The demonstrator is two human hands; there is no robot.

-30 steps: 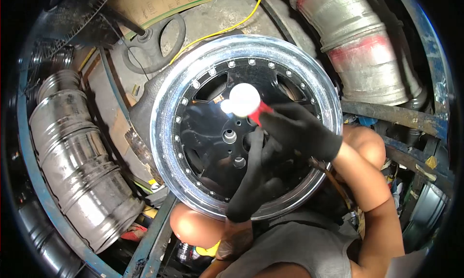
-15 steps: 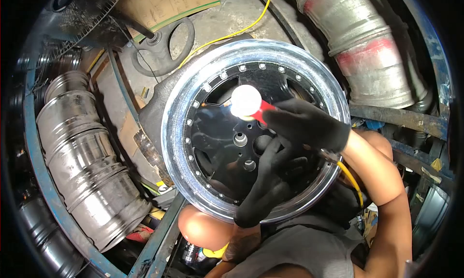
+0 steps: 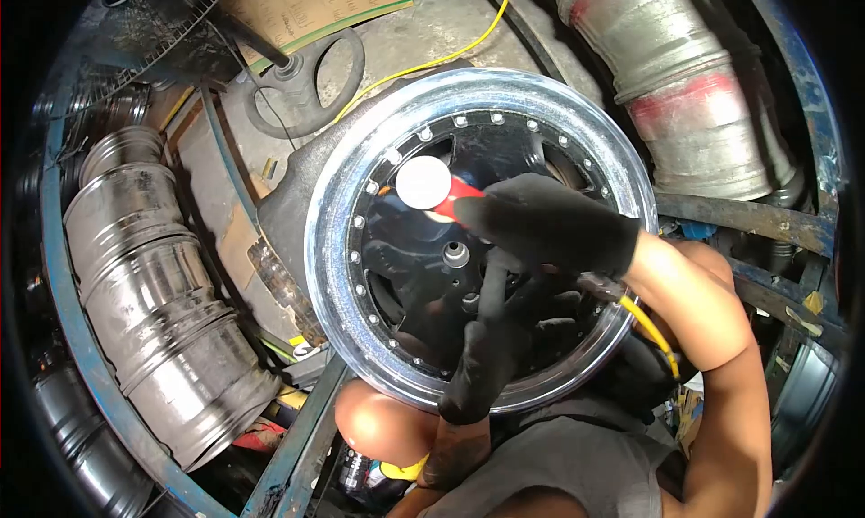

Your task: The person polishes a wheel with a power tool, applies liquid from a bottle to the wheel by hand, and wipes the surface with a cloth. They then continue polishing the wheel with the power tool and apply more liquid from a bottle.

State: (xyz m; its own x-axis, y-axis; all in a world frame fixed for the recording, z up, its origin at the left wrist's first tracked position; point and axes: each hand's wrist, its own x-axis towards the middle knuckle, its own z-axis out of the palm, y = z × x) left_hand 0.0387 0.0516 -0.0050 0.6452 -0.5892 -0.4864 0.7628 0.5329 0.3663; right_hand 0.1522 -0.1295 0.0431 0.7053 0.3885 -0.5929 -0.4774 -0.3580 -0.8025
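Note:
A wheel with a shiny polished rim (image 3: 335, 248) and a glossy black centre ringed by bolts lies face up before me. My right hand (image 3: 550, 221), in a black glove, is closed round the red handle of a round white lamp (image 3: 423, 183) above the wheel's upper left. From below, my left hand (image 3: 487, 356), gloved in black too, reaches over the centre near the hub hole (image 3: 455, 254). Its fingers are stretched out and apart, at the black face; reflections blur their outline. A yellow cable (image 3: 653, 333) with a dark connector runs below my right wrist.
Stacked metal rims stand left (image 3: 149, 266) and upper right (image 3: 685, 95). Blue metal frame bars (image 3: 77, 320) flank both sides. Beyond the wheel are a fan (image 3: 171, 31), its base (image 3: 302, 95), written-on cardboard (image 3: 315, 9) and a yellow cord (image 3: 432, 63).
My right hand and the lamp have moved left and slightly up. My left hand's fingers have shifted over the centre. The wheel's bolts and hub sit slightly farther right and higher.

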